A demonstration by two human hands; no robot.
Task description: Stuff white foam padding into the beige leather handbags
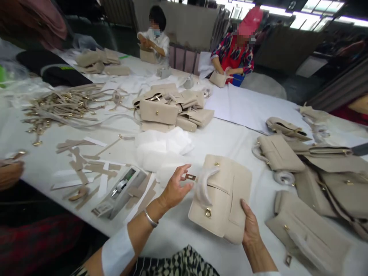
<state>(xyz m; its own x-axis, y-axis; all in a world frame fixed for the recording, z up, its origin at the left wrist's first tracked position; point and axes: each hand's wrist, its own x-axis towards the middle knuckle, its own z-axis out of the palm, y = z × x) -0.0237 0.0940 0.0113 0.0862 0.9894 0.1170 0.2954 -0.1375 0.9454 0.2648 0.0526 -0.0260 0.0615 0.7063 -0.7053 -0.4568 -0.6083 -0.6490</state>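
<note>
A beige handbag (241,184) lies tilted in front of me, with its wrapped handle (204,188) across it and gold fittings on either side. My right hand (250,224) grips the bag's right edge, thumb on top and fingers hidden beneath. At the bag's left side, my left hand (176,186) has thumb and forefinger spread apart. Between those fingertips and the bag, a small metal clasp plate (190,176) sticks out; no firm hold on it shows.
Beige bags are piled at mid-table (159,112) and on the right (277,153). Straps with gold hooks (63,101) heap up at left. A grey box (120,195), scraps (83,168) and white foam sheets (149,161) lie left. Another person's hand (11,174) is at far left; two people work across the table.
</note>
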